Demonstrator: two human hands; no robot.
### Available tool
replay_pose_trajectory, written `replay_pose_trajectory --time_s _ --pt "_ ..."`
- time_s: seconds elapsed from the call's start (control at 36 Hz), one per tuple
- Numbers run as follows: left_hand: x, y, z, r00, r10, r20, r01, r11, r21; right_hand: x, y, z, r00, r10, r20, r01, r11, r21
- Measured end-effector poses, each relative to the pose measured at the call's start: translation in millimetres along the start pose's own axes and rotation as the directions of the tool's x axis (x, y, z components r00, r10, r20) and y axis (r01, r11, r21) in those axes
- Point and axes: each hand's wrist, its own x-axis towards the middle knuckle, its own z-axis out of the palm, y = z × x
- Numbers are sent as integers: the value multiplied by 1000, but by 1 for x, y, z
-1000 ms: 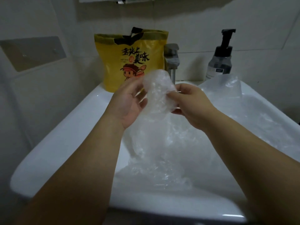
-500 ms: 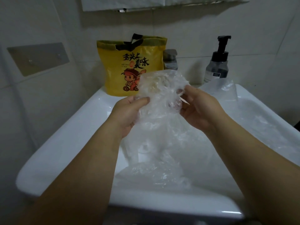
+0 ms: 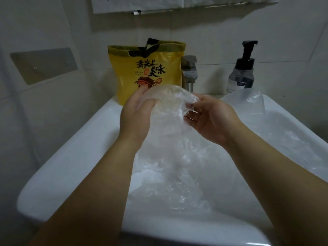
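Observation:
I hold a crumpled clear plastic bag (image 3: pixel 170 105) above a white sink (image 3: pixel 74 157). My left hand (image 3: pixel 136 114) grips its left side with thumb and fingers curled round the plastic. My right hand (image 3: pixel 211 119) pinches its right edge between the fingertips. The lower part of the bag hangs down between my forearms into the basin, where more clear plastic (image 3: pixel 170 190) lies bunched.
A yellow printed bag with black handles (image 3: pixel 147 68) stands at the sink's back edge, a steel tap (image 3: pixel 190 71) right of it. A pump bottle (image 3: pixel 241 73) stands at the back right. More clear plastic film (image 3: pixel 252 100) drapes over the sink's right side. Tiled walls surround.
The bag's top has been gathered into a rounder, wider bunch between my hands. My right hand's fingers have shifted along its right edge. The view has tilted down slightly.

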Motion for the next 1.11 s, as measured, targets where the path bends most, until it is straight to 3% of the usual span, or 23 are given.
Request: replay_pose_trajectory --time_s 0.14,0.33,0.5,0.58,0.64,0.72,0.83,0.94,1.0,1.11 --pt "0 -1 1 964 -184 194 189 982 -8 -5 0 3 999 20 30 -17 996 -90" --pt "1 -7 1 931 -189 311 234 965 -114 -8 2 5 995 10 -104 -39 958 -285" --pt "4 -10 0 941 -176 288 238 952 -194 -3 10 6 952 -125 -280 -82 775 -626" --pt "3 -11 1 956 -150 252 204 957 -205 -9 3 8 979 -9 -202 -101 845 -525" --pt "2 -10 3 963 -121 240 168 968 -184 -15 4 12 995 54 -84 -92 818 -568" --pt "1 -10 6 970 -107 217 150 971 -188 -16 12 11 991 119 -53 -126 770 -625" --pt "0 -7 5 943 -148 299 247 913 -324 -13 11 8 975 221 -6 -196 848 -492" --pt "-3 2 3 899 -120 420 316 844 -433 -17 8 7 927 340 161 -232 853 -467" --pt "-3 0 4 891 -113 439 313 853 -416 -16 10 7 927 344 151 -241 852 -466" --pt "3 -3 0 902 -180 392 334 866 -372 -11 6 7 985 173 14 -157 919 -361"
